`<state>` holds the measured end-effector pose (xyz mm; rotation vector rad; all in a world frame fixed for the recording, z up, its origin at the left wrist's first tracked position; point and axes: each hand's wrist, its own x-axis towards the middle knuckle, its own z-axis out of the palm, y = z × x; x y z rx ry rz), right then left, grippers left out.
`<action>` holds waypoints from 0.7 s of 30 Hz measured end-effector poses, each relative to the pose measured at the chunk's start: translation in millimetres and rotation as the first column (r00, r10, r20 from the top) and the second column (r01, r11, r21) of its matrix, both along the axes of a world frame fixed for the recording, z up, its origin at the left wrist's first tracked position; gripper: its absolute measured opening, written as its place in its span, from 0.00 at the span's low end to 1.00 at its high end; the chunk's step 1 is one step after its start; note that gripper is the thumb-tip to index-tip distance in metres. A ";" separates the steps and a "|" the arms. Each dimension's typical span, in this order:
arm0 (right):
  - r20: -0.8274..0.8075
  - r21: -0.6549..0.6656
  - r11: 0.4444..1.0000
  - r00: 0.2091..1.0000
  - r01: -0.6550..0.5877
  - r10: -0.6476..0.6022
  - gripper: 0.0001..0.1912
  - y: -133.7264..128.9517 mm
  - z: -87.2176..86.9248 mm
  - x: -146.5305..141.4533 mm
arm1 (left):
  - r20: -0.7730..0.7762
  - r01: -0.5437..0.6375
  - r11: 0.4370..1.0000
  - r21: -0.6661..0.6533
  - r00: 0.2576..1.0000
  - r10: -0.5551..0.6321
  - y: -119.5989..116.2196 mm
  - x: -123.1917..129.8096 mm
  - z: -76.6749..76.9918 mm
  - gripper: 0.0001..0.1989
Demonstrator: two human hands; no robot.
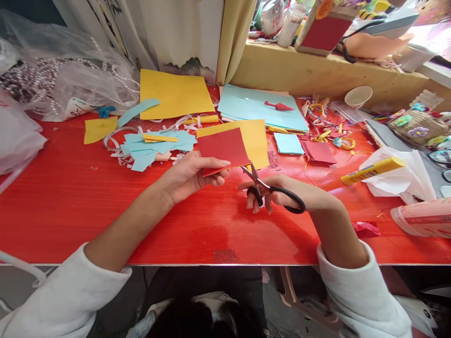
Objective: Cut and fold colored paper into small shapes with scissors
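Red tabletop point(197, 230) beneath plain maroon paper point(223, 146)

Bright overall, reads as daylight, strongest from upper right. Clutter above the ledge point(282, 65) blows out to near white toward that corner; detail's gone there. Tabletop point(70, 202) is glossy red, pale sheen near the yellow glue stick point(373, 170). I see a soft-edged shadow under the right hand point(287, 184). Below the table edge it's dim, hard to read. Plastic bag point(95, 84) throws small highlights. Wide-lens stretch at the edges: pink container point(428, 218) and sleeves point(362, 286) look pulled outward. Center's decent: scissors point(261, 182) and red paper point(223, 148) reasonably sharp.
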<state>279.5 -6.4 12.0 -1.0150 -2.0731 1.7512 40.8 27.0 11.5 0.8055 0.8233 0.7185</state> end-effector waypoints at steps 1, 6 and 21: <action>-0.006 -0.007 0.997 0.997 -0.075 0.075 0.37 -0.2 2.2 6.4 | 0.013 -0.022 1.000 0.001 1.000 0.022 0.4 -0.9 1.5 0.08; -0.278 0.067 0.984 0.944 -0.167 0.179 0.53 -1.9 -2.6 26.1 | 0.034 -0.084 0.996 -0.015 0.996 0.085 1.0 -2.6 6.2 0.07; -0.243 -0.214 0.977 0.969 -0.014 -0.039 0.44 -5.0 -8.4 -12.5 | -0.012 0.036 0.997 -0.063 0.999 -0.037 -2.9 0.4 3.2 0.08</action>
